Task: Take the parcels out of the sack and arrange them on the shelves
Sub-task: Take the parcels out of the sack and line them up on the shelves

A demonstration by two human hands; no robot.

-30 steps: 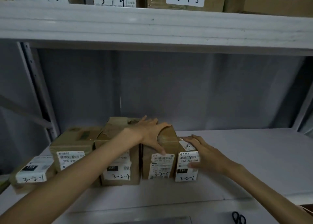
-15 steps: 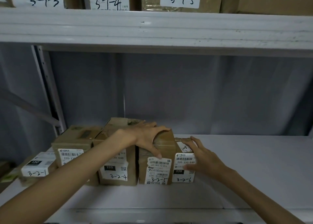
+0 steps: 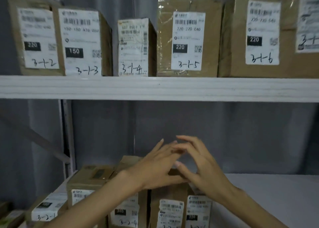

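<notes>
A row of brown cardboard parcels with white labels stands on the lower shelf [image 3: 269, 189]: one marked 3-2-1 [image 3: 46, 210], a taller one [image 3: 86, 181], one marked 3-2-4 [image 3: 127, 214], a narrow one [image 3: 170, 210] and a small one [image 3: 198, 210] at the row's right end. My left hand [image 3: 155, 165] and my right hand [image 3: 198, 165] hover just above the two rightmost parcels, fingers spread and overlapping, holding nothing. The sack is out of sight.
The upper shelf [image 3: 158, 88] carries several larger parcels, labelled 3-1-2 [image 3: 38, 38], 3-1-3 [image 3: 81, 43], 3-1-4 [image 3: 134, 48], 3-1-5 [image 3: 188, 39] and 3-1-6 [image 3: 262, 34]. A grey wall and a metal upright [image 3: 67, 138] stand behind. The lower shelf runs on bare to the right of the row.
Both hands have lifted off the parcels marked 3-2-5 and 3-2-6 and now hang above them. The view has tilted up, bringing the upper shelf's parcels into sight.
</notes>
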